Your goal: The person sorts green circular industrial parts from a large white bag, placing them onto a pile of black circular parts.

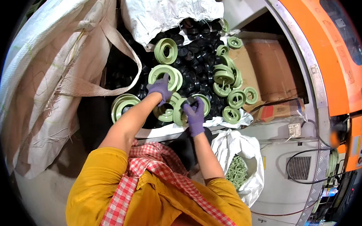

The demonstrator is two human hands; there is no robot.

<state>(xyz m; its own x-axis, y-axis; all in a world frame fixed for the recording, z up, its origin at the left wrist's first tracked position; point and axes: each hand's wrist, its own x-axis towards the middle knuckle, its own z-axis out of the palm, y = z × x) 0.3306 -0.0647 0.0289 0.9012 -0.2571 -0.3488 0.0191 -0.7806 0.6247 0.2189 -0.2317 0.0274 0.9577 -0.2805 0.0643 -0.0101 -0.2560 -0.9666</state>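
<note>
My left hand (160,90), in a purple glove, reaches over the heap with its fingers on the near rim of a pale green plastic ring (152,76). One finger points into the ring's opening. My right hand (195,117), gloved the same way, is closed at another flanged green ring (179,114), lower and to the right. A black cap (189,100) shows beside its fingertips. Just past that hand lies another green ring (206,105). Beneath both hands spreads a heap of black plastic caps (195,68). My fingers partly hide their grip.
More green rings (224,75) lie on the right of the heap, by a cardboard box (269,70). A big white woven sack (60,77) with a strap stands at left. Near my right elbow, a white bag (252,150) holds green sprues (237,173). An orange machine (326,36) stands at right.
</note>
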